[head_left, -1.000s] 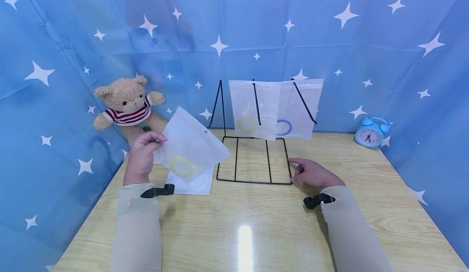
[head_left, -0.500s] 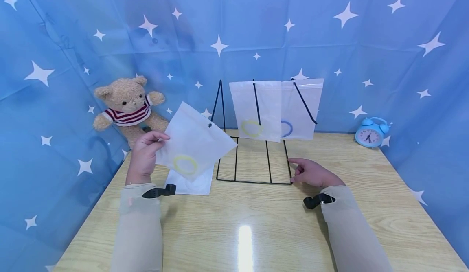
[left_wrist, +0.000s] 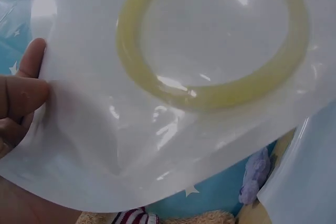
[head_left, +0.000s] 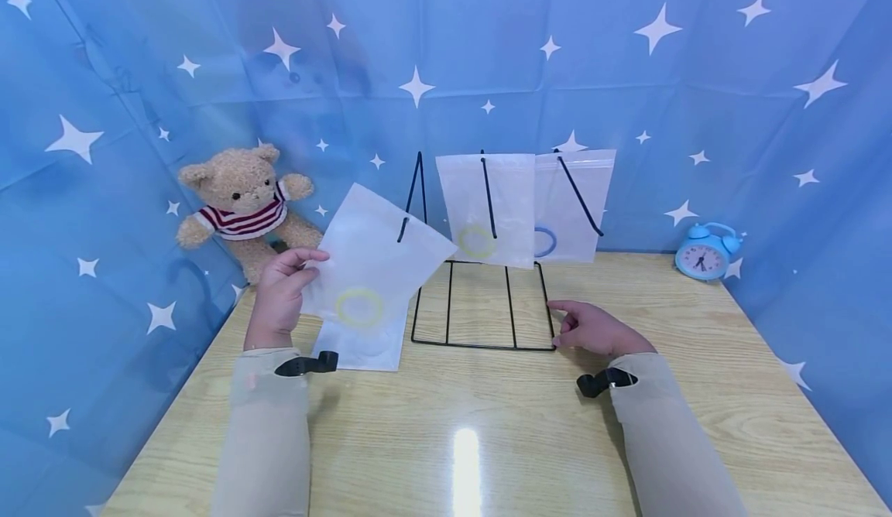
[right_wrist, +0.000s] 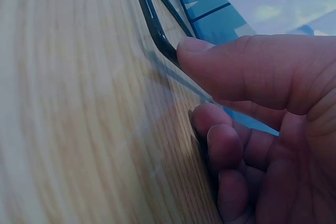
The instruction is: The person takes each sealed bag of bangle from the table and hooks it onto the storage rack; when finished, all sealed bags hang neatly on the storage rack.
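My left hand (head_left: 275, 296) pinches a translucent zip bag (head_left: 390, 254) by its left edge. Inside the bag lies a yellow ring (left_wrist: 215, 95), large in the left wrist view. The left prong of the black wire display rack (head_left: 512, 316) passes through the hole near the bag's tilted top edge, its tip showing in front. A similar bag (head_left: 512, 200) with a yellow ring hangs on the middle prong, and another bag (head_left: 585, 192) with a blue ring on the right one. At the base's front right corner, my right hand (head_left: 592, 327) holds the wire between thumb and curled fingers.
Under the held bag, a white bag (head_left: 365, 350) lies flat on the wooden table (head_left: 557, 439). A teddy bear (head_left: 244, 192) sits at the back left, a blue alarm clock (head_left: 701, 258) at the back right. Behind hangs a starry blue curtain (head_left: 488, 53).
My left hand has moved slightly right and up, bringing the bag's hole over the left prong. The middle bag swung slightly right. My right hand stays on the rack's corner.
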`<act>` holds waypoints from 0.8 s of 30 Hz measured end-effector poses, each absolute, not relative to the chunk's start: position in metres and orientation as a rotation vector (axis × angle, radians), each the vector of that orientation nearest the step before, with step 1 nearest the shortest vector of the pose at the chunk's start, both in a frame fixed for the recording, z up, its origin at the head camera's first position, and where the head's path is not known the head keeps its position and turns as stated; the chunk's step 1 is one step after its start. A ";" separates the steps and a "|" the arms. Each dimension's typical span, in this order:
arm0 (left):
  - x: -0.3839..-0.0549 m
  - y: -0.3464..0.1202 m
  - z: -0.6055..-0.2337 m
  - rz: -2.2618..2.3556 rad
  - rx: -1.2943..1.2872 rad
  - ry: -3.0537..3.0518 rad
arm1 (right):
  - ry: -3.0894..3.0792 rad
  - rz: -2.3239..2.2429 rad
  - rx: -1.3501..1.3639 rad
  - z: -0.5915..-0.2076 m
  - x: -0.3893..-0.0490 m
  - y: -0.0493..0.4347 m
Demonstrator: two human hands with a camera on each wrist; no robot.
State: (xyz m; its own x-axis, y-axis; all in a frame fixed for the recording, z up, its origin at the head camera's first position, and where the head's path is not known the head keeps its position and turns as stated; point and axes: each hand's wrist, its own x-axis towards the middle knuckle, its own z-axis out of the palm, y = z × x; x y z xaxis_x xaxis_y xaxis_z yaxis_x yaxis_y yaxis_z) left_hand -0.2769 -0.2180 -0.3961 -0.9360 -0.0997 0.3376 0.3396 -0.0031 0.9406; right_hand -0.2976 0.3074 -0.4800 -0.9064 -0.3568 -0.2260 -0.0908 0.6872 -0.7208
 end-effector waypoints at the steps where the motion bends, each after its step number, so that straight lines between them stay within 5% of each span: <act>1: -0.277 -0.218 -0.397 -2.009 -0.242 -1.980 | 2.554 -1.057 -0.354 -0.480 -0.298 0.308; 24: -0.288 -0.192 -0.406 -2.043 -0.375 -2.038 | 2.563 -1.049 -0.346 -0.485 -0.301 0.311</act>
State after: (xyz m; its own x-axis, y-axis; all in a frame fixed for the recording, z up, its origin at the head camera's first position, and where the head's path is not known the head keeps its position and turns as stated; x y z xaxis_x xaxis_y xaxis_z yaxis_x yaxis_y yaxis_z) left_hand -0.2881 -0.1921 -0.4058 -0.9405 0.0164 0.3394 0.3394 -0.0054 0.9406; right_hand -0.3013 0.3108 -0.4849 -0.9094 -0.3498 -0.2250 -0.0917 0.6963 -0.7118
